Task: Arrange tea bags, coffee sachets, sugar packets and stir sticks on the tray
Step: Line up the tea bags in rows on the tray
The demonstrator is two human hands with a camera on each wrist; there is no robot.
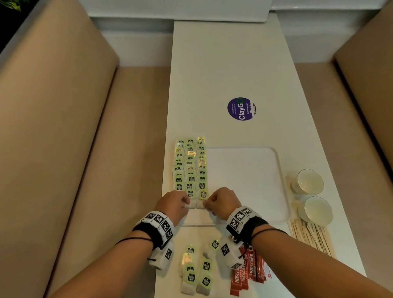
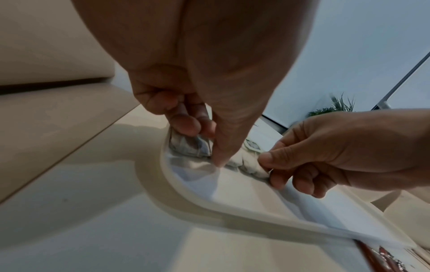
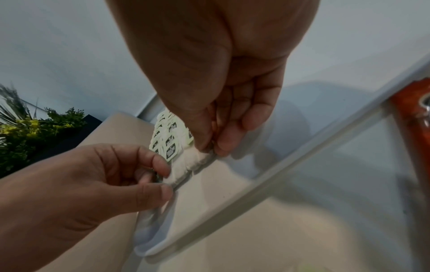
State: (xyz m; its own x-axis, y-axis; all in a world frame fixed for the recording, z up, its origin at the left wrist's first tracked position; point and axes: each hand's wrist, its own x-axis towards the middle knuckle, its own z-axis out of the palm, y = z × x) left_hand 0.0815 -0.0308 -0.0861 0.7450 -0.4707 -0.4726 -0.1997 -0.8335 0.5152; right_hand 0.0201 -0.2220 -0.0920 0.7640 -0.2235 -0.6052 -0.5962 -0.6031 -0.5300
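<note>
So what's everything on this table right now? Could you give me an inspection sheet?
Surface: white table with a purple round sticker.
Job's things: white tray; tea bags in three rows along its left side; loose tea bags, red coffee sachets and stir sticks lie off the tray.
Clutter: two white cups.
Hands: left hand and right hand each pinch a tea bag at the rows' near end.
Cables: nothing seen.
Surroundings: beige benches; green plant.

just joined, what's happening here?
A person is laying tea bags in rows on the white tray. The left hand and right hand each pinch a tea bag at the near end of the rows. More loose tea bags, red coffee sachets, stir sticks and two cups sit off the tray.
</note>
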